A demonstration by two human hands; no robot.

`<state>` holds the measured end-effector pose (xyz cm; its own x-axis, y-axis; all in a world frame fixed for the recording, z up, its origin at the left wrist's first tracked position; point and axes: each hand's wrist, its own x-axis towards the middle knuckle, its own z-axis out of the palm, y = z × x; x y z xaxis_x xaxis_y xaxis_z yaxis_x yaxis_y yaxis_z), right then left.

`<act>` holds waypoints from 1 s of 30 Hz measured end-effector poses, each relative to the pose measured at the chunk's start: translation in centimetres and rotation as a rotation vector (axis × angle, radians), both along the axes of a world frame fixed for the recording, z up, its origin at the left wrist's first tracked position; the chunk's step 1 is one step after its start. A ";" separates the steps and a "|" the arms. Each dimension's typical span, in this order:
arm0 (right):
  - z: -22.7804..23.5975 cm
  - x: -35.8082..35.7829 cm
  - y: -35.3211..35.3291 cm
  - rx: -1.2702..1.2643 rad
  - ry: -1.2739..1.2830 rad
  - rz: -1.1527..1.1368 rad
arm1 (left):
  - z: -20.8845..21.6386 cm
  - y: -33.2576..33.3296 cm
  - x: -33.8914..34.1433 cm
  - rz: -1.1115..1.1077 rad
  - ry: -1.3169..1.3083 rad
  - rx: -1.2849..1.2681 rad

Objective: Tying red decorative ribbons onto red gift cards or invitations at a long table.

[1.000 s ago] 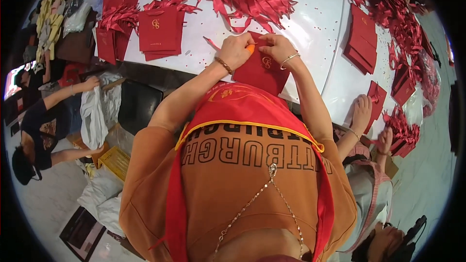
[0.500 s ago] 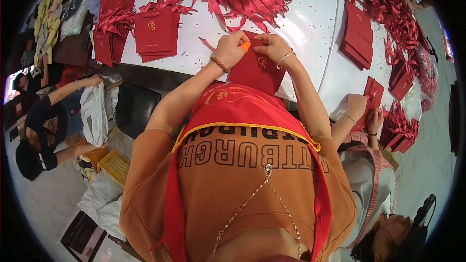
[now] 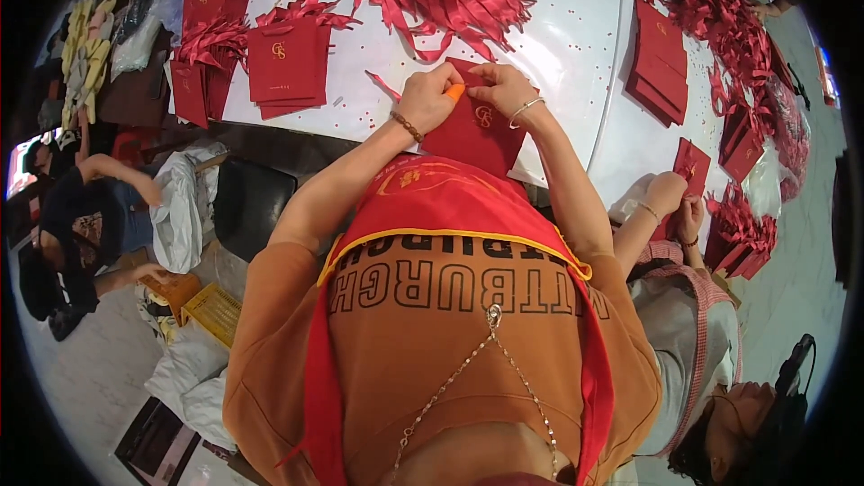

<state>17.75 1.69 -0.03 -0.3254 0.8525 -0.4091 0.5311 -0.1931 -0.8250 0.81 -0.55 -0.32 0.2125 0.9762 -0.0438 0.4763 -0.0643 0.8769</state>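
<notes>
A dark red paper gift bag (image 3: 468,141) with a gold emblem lies flat at the table's near edge, just beyond my red apron. My left hand (image 3: 430,97), orange cover on its thumb, pinches the bag's upper left part. At the top edge, the fingers of my right hand (image 3: 506,90) are closed on the bag. Whether a ribbon end is held between the fingertips is too small to see. Left of my left hand, a short piece of red ribbon (image 3: 384,85) sticks out. Beyond the hands lies a big heap of loose red ribbons (image 3: 441,0).
Stacked red bags (image 3: 288,63) with ribbon handles stand at the left; another stack (image 3: 660,63) lies to the right. Small red dots litter the white table (image 3: 562,63). A co-worker's hands (image 3: 666,193) handle a red bag at the right. A black chair (image 3: 255,202) stands at left.
My hands stay at the bag's top with only slight finger shifts. At the left, another person's arm has drawn back from a white plastic bag.
</notes>
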 end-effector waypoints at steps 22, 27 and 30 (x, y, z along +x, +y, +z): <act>-0.9 -0.1 -0.3 0.032 0.022 0.001 | 0.6 0.6 -0.3 -0.093 0.231 0.153; 1.0 -0.7 -0.3 0.037 -0.187 0.039 | 1.6 0.8 0.6 -0.195 0.481 0.269; 0.2 -0.5 -0.8 0.104 -0.126 0.014 | 1.3 1.1 -0.1 -0.239 0.533 0.256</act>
<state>17.28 0.90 0.17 -0.2891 0.8880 -0.3576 0.6340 -0.1023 -0.7666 0.66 0.58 1.00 0.4394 0.8980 0.0252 0.7893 -0.3993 0.4665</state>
